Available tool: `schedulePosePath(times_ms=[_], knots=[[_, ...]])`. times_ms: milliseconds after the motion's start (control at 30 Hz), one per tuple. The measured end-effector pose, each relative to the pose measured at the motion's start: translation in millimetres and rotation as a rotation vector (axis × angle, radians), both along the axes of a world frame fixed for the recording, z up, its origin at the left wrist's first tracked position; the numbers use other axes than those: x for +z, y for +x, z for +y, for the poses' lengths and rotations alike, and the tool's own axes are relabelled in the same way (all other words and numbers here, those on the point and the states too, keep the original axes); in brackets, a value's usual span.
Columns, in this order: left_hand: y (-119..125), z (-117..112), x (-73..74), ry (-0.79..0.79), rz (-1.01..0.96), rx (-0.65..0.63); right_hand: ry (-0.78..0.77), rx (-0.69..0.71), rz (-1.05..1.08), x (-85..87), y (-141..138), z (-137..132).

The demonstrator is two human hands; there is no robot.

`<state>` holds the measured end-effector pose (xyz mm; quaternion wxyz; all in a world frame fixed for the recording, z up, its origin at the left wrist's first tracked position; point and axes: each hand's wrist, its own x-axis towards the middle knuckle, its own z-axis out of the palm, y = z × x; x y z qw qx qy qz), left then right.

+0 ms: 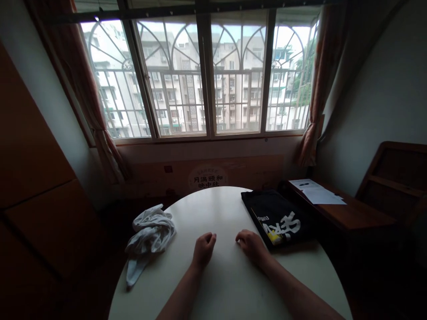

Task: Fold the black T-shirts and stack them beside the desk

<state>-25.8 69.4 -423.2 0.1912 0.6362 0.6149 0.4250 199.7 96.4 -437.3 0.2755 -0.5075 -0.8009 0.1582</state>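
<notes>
My left hand [204, 249] rests on the white round table [220, 284], curled into a loose fist with the thumb on top and nothing visible in it. To the right, my right hand [252, 246] also lies on the tabletop, its fingers bent inward and holding nothing I can see. Beside it is a folded black T-shirt [263, 204] with white and yellow lettering, close to the knuckles but not gripped. A crumpled pale grey-white garment [151, 233] lies at the table's left edge, apart from my left hand, with one end hanging toward the rim.
A wooden side table [363, 213] with white papers [316, 193] and a dark pen-like item stands at the right, next to a wooden chair [393, 173]. Behind the table are a printed box [253, 173] and a barred window [207, 89] between tied curtains. A wooden cabinet [36, 186] stands left.
</notes>
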Motion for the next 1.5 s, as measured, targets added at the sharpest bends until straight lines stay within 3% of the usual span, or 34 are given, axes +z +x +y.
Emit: schedulePosePath(times_ms=[300,1267,1367,1500], knots=[[0,3,-3.8,-0.041,0.074,-0.05,0.037,-0.035,0.001,-9.6,-2,4],[5,-3,3.4,-0.099,0.216,-0.083,0.029,-0.01,0.067,-6.3,1,0],[-1,2,11.2,-0.118,0.251,-0.06,0.022,0.002,0.074,-7.1,2,0],[-47,21,46.0,-0.177,0.345,0.072,0.006,0.005,0.074,-7.9,4,-1]])
